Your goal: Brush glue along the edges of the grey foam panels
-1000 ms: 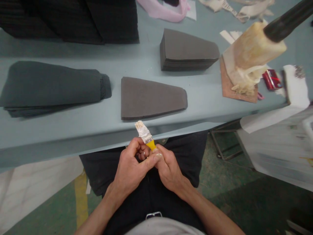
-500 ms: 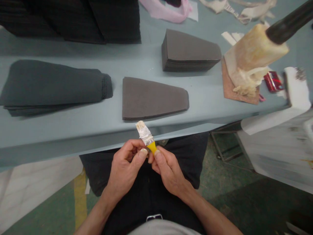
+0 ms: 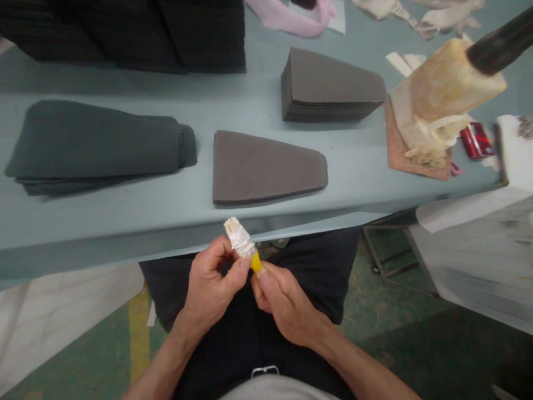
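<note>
Brush (image 3: 240,240) has its handle end hidden by the right hand (image 3: 287,300).

yellow brush handle (image 3: 256,263), white wrapping (image 3: 241,241), grey-brown stacks (image 3: 266,169), blue-grey tabletop (image 3: 235,108)

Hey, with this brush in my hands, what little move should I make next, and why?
I'd probably press the white wrapping flatter with your left hand: the wrapping looks wrinkled, that hand is at its lower end, and your right hand grips the yellow brush handle.
</note>
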A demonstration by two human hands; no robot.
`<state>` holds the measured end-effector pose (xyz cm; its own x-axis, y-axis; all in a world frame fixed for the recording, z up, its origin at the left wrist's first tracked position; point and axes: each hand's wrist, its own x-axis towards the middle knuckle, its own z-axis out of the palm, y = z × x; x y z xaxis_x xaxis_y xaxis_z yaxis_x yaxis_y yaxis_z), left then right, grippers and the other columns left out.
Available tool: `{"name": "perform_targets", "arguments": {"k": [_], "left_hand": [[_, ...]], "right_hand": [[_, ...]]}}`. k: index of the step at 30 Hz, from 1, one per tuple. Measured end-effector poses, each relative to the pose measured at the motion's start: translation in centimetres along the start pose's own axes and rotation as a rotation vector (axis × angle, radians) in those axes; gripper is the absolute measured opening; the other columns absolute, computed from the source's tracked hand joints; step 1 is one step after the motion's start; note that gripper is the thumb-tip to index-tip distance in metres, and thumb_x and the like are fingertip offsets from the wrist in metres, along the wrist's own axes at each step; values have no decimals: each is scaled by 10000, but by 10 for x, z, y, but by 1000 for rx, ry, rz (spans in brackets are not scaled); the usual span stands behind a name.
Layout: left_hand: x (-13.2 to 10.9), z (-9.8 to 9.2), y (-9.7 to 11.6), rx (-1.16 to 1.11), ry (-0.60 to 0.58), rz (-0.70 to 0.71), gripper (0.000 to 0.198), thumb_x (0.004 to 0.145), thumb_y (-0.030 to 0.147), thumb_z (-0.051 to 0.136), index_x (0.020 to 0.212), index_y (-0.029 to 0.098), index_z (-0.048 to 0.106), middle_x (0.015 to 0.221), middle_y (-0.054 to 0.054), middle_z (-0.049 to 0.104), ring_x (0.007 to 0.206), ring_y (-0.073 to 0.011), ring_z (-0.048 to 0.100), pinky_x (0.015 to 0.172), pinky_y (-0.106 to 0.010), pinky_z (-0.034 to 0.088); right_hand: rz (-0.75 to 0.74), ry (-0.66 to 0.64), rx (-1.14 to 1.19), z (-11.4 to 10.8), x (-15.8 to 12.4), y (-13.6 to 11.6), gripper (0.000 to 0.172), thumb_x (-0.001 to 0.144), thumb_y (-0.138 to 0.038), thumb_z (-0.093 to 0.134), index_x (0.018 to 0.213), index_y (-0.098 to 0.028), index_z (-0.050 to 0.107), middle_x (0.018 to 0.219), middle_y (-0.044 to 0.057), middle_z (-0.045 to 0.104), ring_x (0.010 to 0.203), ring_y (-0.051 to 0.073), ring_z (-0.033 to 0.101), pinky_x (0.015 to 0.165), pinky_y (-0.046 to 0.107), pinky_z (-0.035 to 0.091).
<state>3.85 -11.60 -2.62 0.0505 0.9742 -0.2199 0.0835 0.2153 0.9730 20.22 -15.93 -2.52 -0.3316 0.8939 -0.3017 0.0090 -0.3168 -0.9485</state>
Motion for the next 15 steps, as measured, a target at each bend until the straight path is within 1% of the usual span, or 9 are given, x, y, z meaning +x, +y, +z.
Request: {"name": "perform_targets", "arguments": {"k": [2, 5, 10, 12, 15], "left_hand": [[-1, 2, 0, 13, 2, 4, 207, 773, 363, 789, 734, 186, 689, 647, 10, 677, 575, -117, 574, 564, -204, 472], [-1, 7, 0, 19, -2, 12, 174, 764, 349, 753, 736, 186, 698, 638, 18, 671, 552, -110, 550, 534, -199, 453], [2, 16, 1, 20, -13, 33, 194, 762, 338, 745, 673, 193, 649, 599, 45, 596, 543, -97, 510, 524, -189, 433], [2, 18, 1, 22, -9, 43, 209, 781, 341, 735, 670, 196, 634, 603, 47, 590, 544, -95, 506, 527, -189, 436], [0, 20, 0, 33, -3, 62, 186, 787, 324, 737, 687, 197, 644, 611, 47, 599, 552, -97, 514, 536, -184, 450]], "right_hand": [[-51, -20, -158, -3, -2, 3, 500, 1139, -571, 335, 787, -236, 451, 656, -53, 429, 574, 106, 395, 602, 278, 356], [-91, -39, -180, -4, -2, 11, 476, 1152, -536, 303, 809, -239, 449, 658, -59, 427, 569, 108, 401, 611, 278, 369], [-180, 96, -148, 3, 1, 23, 523, 1157, -580, 261, 794, -247, 437, 661, -50, 449, 577, 116, 442, 601, 267, 393], [-216, 141, -206, 3, 1, 26, 517, 1162, -561, 272, 804, -243, 467, 664, -47, 473, 573, 117, 458, 599, 267, 392], [-297, 172, -375, -2, 2, 31, 495, 1170, -501, 283, 828, -235, 523, 689, -25, 540, 590, 128, 496, 615, 273, 399]]}}
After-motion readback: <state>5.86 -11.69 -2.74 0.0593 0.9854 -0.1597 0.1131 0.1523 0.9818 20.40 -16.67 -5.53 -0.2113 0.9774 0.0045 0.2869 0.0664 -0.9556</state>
